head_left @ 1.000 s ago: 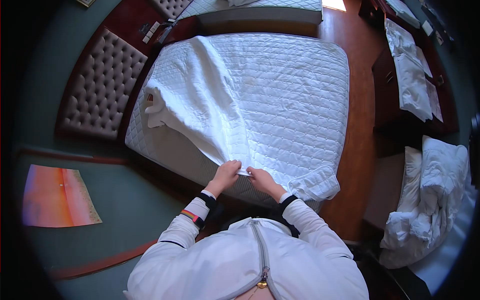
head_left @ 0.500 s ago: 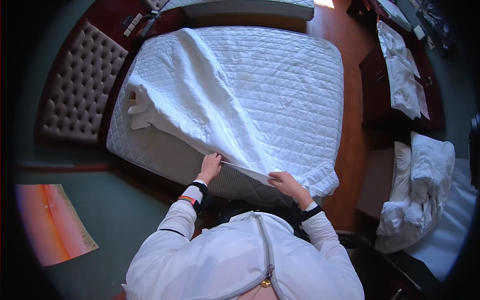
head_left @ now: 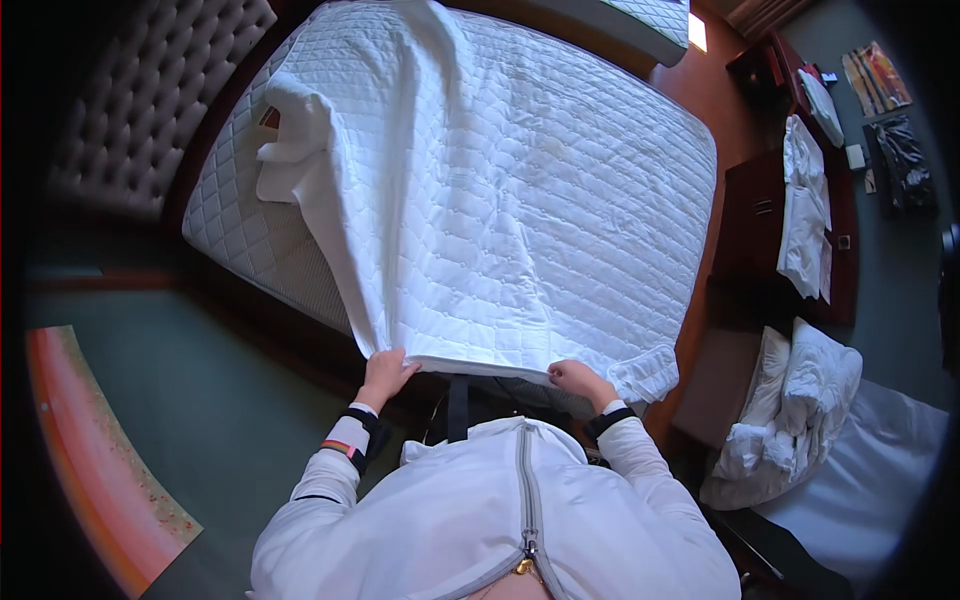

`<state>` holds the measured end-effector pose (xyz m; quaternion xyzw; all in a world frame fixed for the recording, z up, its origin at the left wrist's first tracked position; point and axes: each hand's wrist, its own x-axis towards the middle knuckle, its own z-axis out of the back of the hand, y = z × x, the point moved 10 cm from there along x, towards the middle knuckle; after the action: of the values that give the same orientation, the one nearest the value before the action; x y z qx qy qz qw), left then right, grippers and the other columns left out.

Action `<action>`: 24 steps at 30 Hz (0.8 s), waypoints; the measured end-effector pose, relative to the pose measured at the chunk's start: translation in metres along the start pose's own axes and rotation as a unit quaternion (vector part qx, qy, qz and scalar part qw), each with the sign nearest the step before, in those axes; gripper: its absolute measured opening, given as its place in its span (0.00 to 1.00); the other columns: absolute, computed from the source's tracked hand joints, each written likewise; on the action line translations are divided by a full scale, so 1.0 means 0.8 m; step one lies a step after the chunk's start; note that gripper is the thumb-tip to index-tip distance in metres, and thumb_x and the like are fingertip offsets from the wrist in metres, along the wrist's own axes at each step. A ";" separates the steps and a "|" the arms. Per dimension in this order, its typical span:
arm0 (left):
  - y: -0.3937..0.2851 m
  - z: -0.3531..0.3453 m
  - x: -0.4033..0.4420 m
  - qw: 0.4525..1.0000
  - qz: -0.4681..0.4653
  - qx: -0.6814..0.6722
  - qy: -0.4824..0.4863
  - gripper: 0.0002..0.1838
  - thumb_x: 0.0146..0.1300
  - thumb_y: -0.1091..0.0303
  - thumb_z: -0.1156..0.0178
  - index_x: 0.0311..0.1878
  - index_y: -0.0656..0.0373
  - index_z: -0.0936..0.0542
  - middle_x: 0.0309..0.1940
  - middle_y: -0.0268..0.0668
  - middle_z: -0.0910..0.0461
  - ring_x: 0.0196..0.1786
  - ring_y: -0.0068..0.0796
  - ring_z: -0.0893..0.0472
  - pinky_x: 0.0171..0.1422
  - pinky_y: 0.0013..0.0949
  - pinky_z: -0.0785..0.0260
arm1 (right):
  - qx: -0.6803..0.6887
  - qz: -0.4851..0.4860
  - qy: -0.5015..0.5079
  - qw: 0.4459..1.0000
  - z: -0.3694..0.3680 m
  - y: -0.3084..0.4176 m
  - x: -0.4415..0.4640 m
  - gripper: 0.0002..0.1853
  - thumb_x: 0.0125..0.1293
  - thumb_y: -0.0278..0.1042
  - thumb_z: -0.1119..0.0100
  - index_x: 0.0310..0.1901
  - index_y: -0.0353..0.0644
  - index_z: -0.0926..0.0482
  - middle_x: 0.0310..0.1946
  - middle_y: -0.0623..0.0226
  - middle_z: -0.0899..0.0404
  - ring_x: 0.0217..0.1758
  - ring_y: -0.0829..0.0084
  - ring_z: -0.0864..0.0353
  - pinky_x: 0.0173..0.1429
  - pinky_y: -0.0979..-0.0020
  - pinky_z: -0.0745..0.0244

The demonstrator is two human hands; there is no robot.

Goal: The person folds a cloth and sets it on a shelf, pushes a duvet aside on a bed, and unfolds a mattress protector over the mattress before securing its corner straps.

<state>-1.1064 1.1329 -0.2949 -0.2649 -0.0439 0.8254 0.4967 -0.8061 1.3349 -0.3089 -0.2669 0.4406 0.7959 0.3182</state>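
A white quilted mattress pad (head_left: 470, 240) lies over most of the mattress (head_left: 255, 225), its left part folded and rippled. My left hand (head_left: 388, 376) grips the pad's near edge at a corner, fingers closed round the fabric. Farther right along the same edge, my right hand (head_left: 582, 383) pinches the pad. Between the two hands the edge is drawn nearly straight along the near side of the bed. Bunched fabric of the pad sits just right of my right hand. The mattress's bare quilted top and striped side show at the left.
A tufted headboard (head_left: 165, 95) stands at the left. White bedding (head_left: 790, 410) is heaped on a bench at the right, below a dark wooden cabinet (head_left: 745, 215) with white linen (head_left: 803, 215) on it. Another mattress (head_left: 640, 25) is at the back.
My left hand has moved left and toward me, pulling the pad's edge along the near side. The pad's fold has opened out, covering more of the mattress. The view has shifted.
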 end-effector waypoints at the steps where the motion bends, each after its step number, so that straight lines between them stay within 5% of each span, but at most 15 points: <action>1: 0.004 0.001 -0.004 1.000 -0.007 -0.010 -0.005 0.21 0.58 0.48 0.37 0.33 0.60 0.23 0.27 0.50 0.20 0.35 0.53 0.19 0.42 0.50 0.28 | -0.036 -0.001 0.037 0.999 -0.014 0.009 0.010 0.15 0.61 0.42 0.41 0.44 0.41 0.19 0.37 0.55 0.17 0.43 0.52 0.19 0.48 0.58 0.25; 4: -0.005 0.005 0.000 0.999 -0.028 -0.031 -0.006 0.19 0.57 0.51 0.36 0.32 0.60 0.24 0.27 0.49 0.20 0.35 0.51 0.19 0.41 0.49 0.28 | -0.022 0.045 0.032 0.998 -0.008 0.087 0.050 0.17 0.59 0.41 0.39 0.48 0.43 0.21 0.41 0.56 0.18 0.46 0.53 0.20 0.51 0.59 0.26; 6: -0.050 0.025 0.016 0.993 -0.097 -0.063 -0.014 0.15 0.55 0.56 0.35 0.32 0.59 0.24 0.27 0.47 0.20 0.36 0.50 0.20 0.41 0.49 0.28 | 0.014 0.186 -0.058 0.981 0.006 0.162 0.065 0.28 0.55 0.36 0.35 0.58 0.44 0.31 0.46 0.53 0.24 0.53 0.53 0.24 0.57 0.59 0.29; 8: -0.098 0.041 0.034 0.982 -0.164 -0.091 -0.034 0.12 0.54 0.61 0.36 0.33 0.58 0.25 0.28 0.45 0.21 0.36 0.50 0.20 0.41 0.49 0.29 | -0.019 0.280 -0.128 0.951 0.024 0.238 0.061 0.28 0.53 0.34 0.34 0.56 0.44 0.32 0.44 0.51 0.23 0.49 0.49 0.23 0.53 0.56 0.27; 11: -0.147 0.065 0.056 0.962 -0.238 -0.111 -0.071 0.10 0.52 0.66 0.36 0.35 0.58 0.26 0.30 0.44 0.23 0.38 0.49 0.22 0.42 0.48 0.30 | 0.047 0.175 -0.042 0.983 -0.013 0.238 0.110 0.27 0.55 0.33 0.34 0.55 0.43 0.34 0.43 0.49 0.22 0.48 0.46 0.24 0.50 0.55 0.28; 12: -0.154 0.074 0.060 0.961 -0.246 -0.104 -0.076 0.11 0.51 0.67 0.37 0.36 0.57 0.27 0.30 0.43 0.23 0.39 0.48 0.22 0.43 0.47 0.31 | 0.096 0.174 -0.105 0.974 -0.006 0.228 0.114 0.20 0.56 0.35 0.35 0.49 0.42 0.30 0.39 0.47 0.21 0.44 0.44 0.22 0.47 0.55 0.28; 17: -0.165 0.087 0.061 0.956 -0.277 -0.064 -0.067 0.11 0.51 0.70 0.37 0.37 0.57 0.27 0.33 0.41 0.25 0.42 0.45 0.23 0.46 0.45 0.31 | 0.056 0.138 -0.096 0.984 0.022 0.202 0.082 0.13 0.55 0.36 0.36 0.41 0.40 0.22 0.38 0.51 0.19 0.44 0.49 0.21 0.46 0.57 0.28; 21: -0.095 0.055 0.092 0.983 -0.174 0.009 -0.051 0.10 0.56 0.68 0.39 0.39 0.57 0.26 0.39 0.40 0.25 0.47 0.42 0.24 0.52 0.44 0.32 | 0.067 0.167 -0.108 0.978 0.037 0.193 0.054 0.15 0.55 0.36 0.37 0.44 0.41 0.22 0.38 0.50 0.19 0.44 0.49 0.21 0.47 0.57 0.28; 24: -0.038 0.056 0.099 0.980 -0.139 0.050 -0.132 0.08 0.60 0.66 0.41 0.41 0.56 0.25 0.42 0.39 0.25 0.50 0.42 0.25 0.55 0.44 0.33 | 0.100 0.178 -0.120 0.971 0.051 0.191 0.035 0.16 0.54 0.36 0.37 0.44 0.40 0.22 0.38 0.50 0.19 0.44 0.50 0.21 0.48 0.58 0.28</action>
<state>-1.1328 1.2232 -0.2774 -0.1198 -0.1045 0.7775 0.6085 -0.9435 1.3155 -0.2281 -0.0531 0.5170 0.8178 0.2472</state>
